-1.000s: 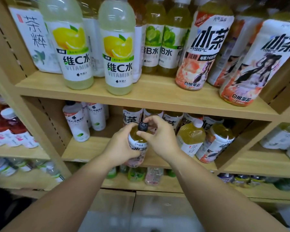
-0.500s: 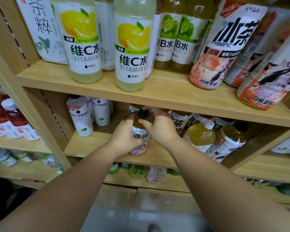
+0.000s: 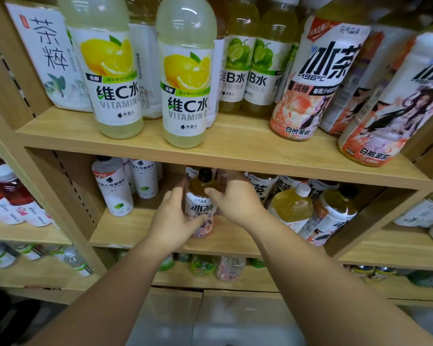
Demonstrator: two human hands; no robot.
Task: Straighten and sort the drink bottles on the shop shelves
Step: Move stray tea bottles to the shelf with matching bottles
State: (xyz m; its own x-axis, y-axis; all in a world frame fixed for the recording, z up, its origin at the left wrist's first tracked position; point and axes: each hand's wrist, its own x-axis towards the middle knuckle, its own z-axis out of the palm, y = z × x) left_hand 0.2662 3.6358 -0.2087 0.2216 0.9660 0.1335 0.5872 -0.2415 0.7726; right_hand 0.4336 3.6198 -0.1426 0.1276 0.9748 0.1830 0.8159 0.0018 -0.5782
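While our left hand [image 3: 171, 221] and right hand [image 3: 235, 198] clasp the tea bottle [image 3: 200, 208], we stand it upright, label forward, on the middle shelf [image 3: 125, 228].

Top shelf shows two lemon vitamin C bottles [image 3: 115, 78] [image 3: 185, 86], two green vitamin B bottles [image 3: 234, 71] [image 3: 265, 71], and two hands [image 3: 175, 221] [image 3: 238, 201] on one black-capped tea bottle [image 3: 201, 203].

Pale yellow plastic bottles [image 3: 185, 78] on the far upper shelf wear white labels printed with lemon slices and green bands. On the pale wooden middle shelf [image 3: 140, 228], the amber tea bottle with a black cap [image 3: 200, 203] carries a white-and-peach label. Red drink bottles [image 3: 13, 196] with white caps stand at left.
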